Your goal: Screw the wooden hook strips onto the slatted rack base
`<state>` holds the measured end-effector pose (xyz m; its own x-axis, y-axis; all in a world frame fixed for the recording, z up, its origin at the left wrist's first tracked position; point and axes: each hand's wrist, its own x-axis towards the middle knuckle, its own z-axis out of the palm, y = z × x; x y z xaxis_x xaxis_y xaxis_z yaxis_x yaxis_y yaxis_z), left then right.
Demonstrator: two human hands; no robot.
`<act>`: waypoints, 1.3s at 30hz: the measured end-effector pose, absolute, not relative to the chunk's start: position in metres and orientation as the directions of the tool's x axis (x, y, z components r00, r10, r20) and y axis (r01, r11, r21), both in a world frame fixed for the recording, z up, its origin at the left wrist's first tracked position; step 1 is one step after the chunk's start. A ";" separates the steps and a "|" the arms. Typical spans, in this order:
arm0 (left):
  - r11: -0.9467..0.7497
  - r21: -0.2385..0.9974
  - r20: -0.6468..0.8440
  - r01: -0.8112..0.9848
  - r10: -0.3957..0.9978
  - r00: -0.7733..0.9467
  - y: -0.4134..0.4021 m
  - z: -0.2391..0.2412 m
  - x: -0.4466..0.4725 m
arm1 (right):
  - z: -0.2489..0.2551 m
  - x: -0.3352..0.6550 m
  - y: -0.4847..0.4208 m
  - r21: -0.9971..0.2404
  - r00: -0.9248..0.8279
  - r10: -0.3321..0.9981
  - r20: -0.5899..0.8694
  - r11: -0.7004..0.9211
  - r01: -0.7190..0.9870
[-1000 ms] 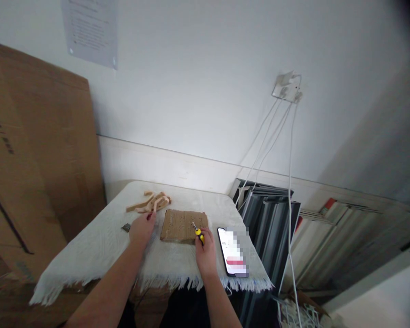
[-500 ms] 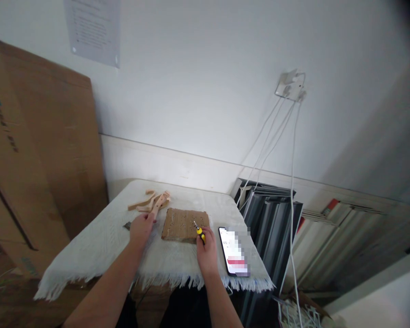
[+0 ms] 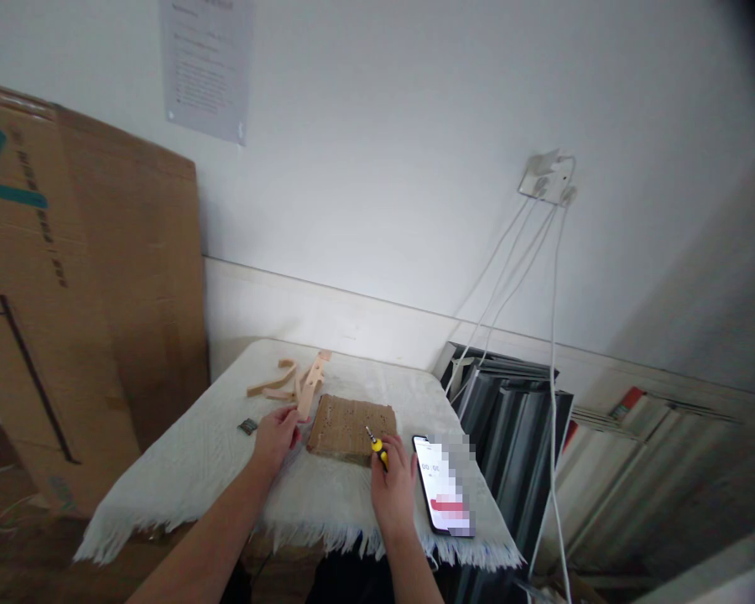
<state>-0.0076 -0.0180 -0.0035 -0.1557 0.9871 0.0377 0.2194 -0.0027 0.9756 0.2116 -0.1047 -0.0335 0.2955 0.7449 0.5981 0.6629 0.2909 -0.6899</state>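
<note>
My left hand (image 3: 277, 436) is closed on the near end of a light wooden piece (image 3: 313, 387) with holes in it, which slants away from me. Behind and left of it lie several curved wooden pieces (image 3: 270, 388). A small dark cluster of what look like screws (image 3: 247, 426) rests left of my left hand. In my right hand (image 3: 393, 486) is a yellow and black screwdriver (image 3: 378, 451), its metal tip pointing up and left over the brown corrugated cardboard slab (image 3: 346, 424). Many small holes dot the slab's top.
A white fringed cloth (image 3: 182, 470) covers the table. A phone (image 3: 440, 486) with a lit screen lies right of my right hand. Dark panels (image 3: 509, 436) lean at the table's right, beside hanging white cables (image 3: 554, 335). A large cardboard box (image 3: 132, 294) stands at left.
The view has shifted, so everything appears lower and further right. My left hand has moved slightly right with the wooden piece, and the small dark cluster shows more fully. The screwdriver stays over the slab.
</note>
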 end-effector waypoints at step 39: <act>-0.491 0.737 0.275 0.465 0.846 0.457 0.046 0.024 0.014 | 0.021 0.187 0.024 -0.791 0.070 0.963 0.259 0.170 0.588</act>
